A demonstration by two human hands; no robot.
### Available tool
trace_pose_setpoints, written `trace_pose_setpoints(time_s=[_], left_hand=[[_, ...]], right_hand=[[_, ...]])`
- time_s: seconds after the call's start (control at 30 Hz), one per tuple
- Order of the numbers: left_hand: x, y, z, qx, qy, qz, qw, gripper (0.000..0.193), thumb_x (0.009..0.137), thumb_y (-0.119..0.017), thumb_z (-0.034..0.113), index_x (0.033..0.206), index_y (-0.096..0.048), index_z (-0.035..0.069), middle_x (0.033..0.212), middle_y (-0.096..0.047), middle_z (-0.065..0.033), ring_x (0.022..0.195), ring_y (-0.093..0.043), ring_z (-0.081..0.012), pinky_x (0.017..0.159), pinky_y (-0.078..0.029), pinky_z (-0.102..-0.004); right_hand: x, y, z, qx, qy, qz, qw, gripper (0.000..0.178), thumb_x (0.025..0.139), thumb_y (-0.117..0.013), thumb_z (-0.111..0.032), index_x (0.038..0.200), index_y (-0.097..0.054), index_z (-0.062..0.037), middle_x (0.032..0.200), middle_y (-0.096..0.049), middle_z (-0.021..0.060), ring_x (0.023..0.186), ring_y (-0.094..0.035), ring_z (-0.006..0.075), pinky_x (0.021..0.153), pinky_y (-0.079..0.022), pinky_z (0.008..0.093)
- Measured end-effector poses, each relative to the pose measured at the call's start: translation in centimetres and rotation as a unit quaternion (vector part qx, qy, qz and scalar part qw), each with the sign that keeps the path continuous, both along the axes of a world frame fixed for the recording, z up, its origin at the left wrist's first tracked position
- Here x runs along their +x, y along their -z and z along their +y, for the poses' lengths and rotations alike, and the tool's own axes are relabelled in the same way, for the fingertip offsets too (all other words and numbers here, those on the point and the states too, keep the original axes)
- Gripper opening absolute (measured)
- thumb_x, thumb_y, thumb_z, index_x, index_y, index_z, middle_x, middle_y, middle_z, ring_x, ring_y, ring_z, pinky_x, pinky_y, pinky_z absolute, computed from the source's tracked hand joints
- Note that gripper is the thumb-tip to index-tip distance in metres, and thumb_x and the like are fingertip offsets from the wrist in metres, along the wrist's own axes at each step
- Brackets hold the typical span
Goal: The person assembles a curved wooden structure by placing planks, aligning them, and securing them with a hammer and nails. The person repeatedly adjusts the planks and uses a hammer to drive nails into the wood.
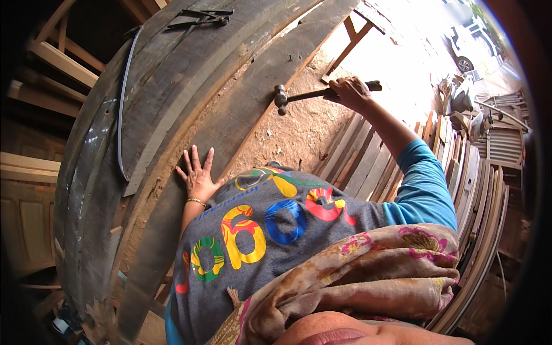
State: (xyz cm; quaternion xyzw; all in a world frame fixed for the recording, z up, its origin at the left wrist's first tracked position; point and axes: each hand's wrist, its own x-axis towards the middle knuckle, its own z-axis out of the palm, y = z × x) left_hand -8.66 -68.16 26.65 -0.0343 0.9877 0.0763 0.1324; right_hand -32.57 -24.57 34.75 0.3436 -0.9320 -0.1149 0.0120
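Sawdust floor (299, 135), right hand (349, 92) gripping hammer (313, 95), left hand (198, 178) on plank (230, 132)

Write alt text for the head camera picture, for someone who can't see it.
A person's right hand holds a hammer raised over a dark wooden plank, while the left hand lies flat, fingers spread, on the same plank. Lighter wooden slats are stacked at the right.

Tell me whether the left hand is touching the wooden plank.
Touching. The head view shows the left hand pressed flat, fingers spread, on the wooden plank, with no gap under the palm. The right hand grips a hammer.
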Motion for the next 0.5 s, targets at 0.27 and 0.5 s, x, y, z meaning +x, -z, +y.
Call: trace_pose_setpoints(time_s=[0.27, 0.5], left_hand=[[0.0, -0.1, 0.2, -0.014, 0.007, 0.01, 1.0, 0.107, 0.064, -0.081, 0.042, 0.15, -0.018, 0.037, 0.159, 0.001, -0.0124, 0.145, 0.003, -0.0393, 0.105, -0.008, -0.0721], [0.5, 0.7, 0.0, -0.029, 0.003, 0.029, 0.999, 0.109, 0.061, -0.082, 0.04, 0.15, -0.019, 0.039, 0.159, 0.0, -0.0106, 0.146, 0.002, -0.0372, 0.107, -0.007, -0.0707]], right_hand=[[-9.9, -1.2, 2.5, 0.139, 0.03, 0.031, 0.989, 0.025, 0.094, -0.052, -0.034, 0.097, -0.061, -0.0119, 0.08, -0.067, 0.0038, 0.074, -0.069, 0.0165, 0.063, -0.056, 0.0325], [-10.5, -0.5, 3.6, 0.068, -0.098, 0.057, 0.991, 0.024, 0.085, -0.064, -0.037, 0.086, -0.06, -0.0132, 0.069, -0.063, -0.0007, 0.062, -0.063, 0.0142, 0.056, -0.053, 0.0302]])
